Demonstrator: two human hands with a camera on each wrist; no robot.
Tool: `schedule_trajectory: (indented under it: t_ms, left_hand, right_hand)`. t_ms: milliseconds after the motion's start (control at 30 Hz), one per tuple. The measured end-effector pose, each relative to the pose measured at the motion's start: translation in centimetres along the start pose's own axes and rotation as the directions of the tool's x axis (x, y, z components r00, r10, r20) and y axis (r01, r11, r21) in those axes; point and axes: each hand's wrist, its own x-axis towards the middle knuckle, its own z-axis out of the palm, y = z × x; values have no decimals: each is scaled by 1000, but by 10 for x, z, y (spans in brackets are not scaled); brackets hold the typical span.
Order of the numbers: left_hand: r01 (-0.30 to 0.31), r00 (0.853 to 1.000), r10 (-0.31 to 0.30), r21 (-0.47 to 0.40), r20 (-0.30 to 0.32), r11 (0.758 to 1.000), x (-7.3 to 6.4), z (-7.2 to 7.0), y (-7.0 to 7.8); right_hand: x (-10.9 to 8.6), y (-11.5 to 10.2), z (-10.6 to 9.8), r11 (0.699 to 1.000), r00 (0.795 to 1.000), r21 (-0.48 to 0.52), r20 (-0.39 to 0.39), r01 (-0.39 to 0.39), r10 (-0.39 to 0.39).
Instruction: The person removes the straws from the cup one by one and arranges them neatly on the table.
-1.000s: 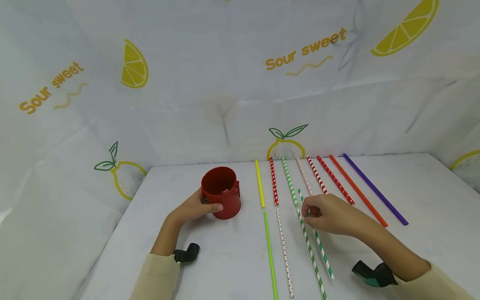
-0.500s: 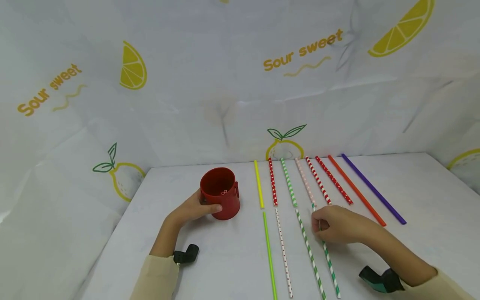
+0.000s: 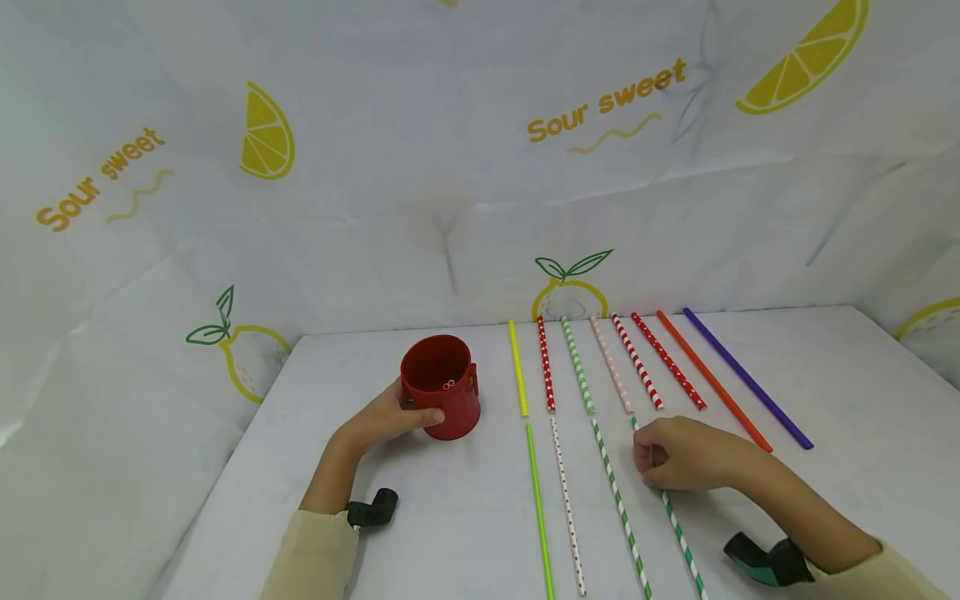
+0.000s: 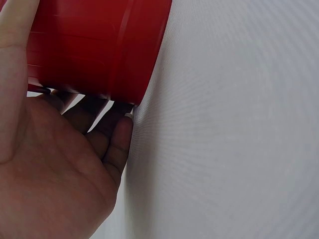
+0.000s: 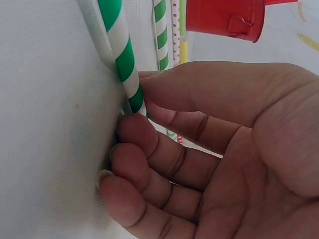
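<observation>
My left hand (image 3: 393, 414) grips a red bucket (image 3: 459, 408), its thumb across the near side and its fingers round the far side. A couple of small straw ends show inside the bucket. In the left wrist view the fingers lie curled along the bucket's wall (image 4: 99, 50). My right hand (image 3: 690, 454) pinches a green-and-white striped straw (image 3: 681, 537) near its far end, close over the table. The right wrist view shows that striped straw (image 5: 122, 50) between thumb and fingers, the other fingertips (image 5: 122, 199) right at the white surface.
A back row of straws runs from a yellow straw (image 3: 519, 371) to a purple straw (image 3: 750, 379). In the front row lie a lime green straw (image 3: 539, 517), a red-dotted white straw (image 3: 567, 508) and another green-striped straw (image 3: 622, 508). A white lemon-print cloth (image 3: 360, 250) hangs behind the table.
My right hand has moved right and toward me with the green-and-white striped straw, which now lies apart from the other green-striped straw. My left hand stays on the red bucket.
</observation>
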Motion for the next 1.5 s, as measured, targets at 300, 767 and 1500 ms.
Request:
schedule_trajectory:
  t_ms: [300, 767, 1500]
  left_hand:
    - [5, 1000, -5, 13, -10, 1000, -1, 0, 1]
    - [-22, 1000, 22, 0, 10, 1000, 0, -1, -2]
    - [1, 1000, -1, -5, 2, 1000, 0, 0, 0]
  right_hand:
    - [-2, 2, 0, 1000, 1000, 19, 5, -15, 15]
    - [-2, 5, 2, 1000, 1000, 23, 8, -6, 6]
    - [-4, 7, 1, 999, 999, 28, 2, -35, 35]
